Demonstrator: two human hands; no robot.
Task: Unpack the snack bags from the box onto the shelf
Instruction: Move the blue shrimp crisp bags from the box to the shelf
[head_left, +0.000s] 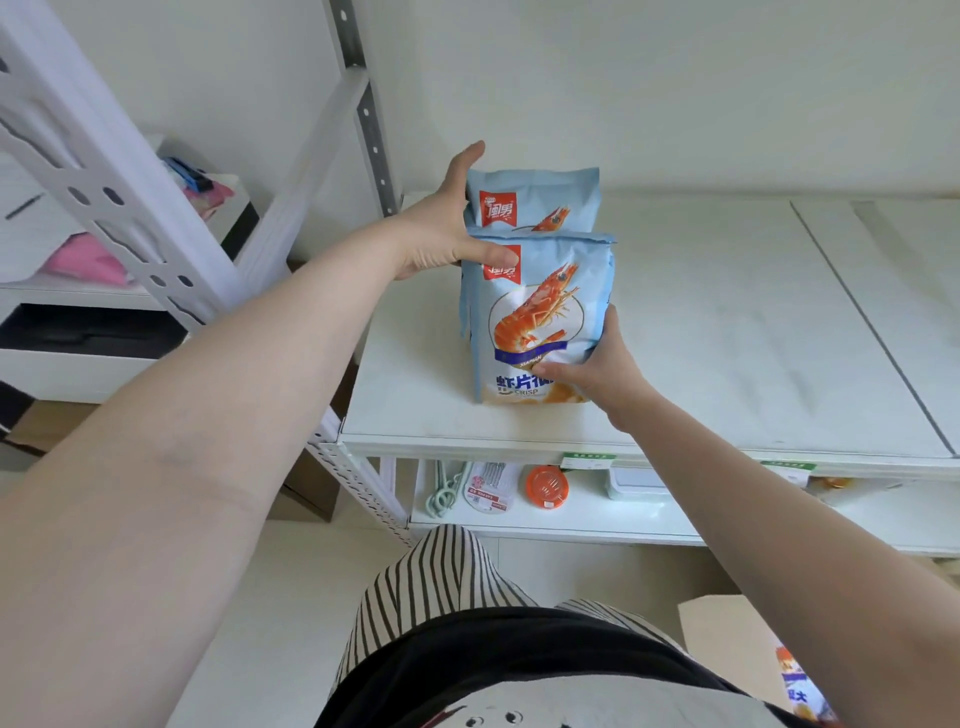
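The left hand (441, 234) grips the top of the front light-blue shrimp snack bag (540, 317); the right hand (592, 374) pinches its lower corner. It stands on the white shelf (727, 338). Behind the left hand, the back blue bag (540, 197) may tip if bumped.

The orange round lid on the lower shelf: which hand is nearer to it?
Right. The right hand holds the front shrimp bag low, just above the orange lid; the left hand is higher, at the bags' upper left.
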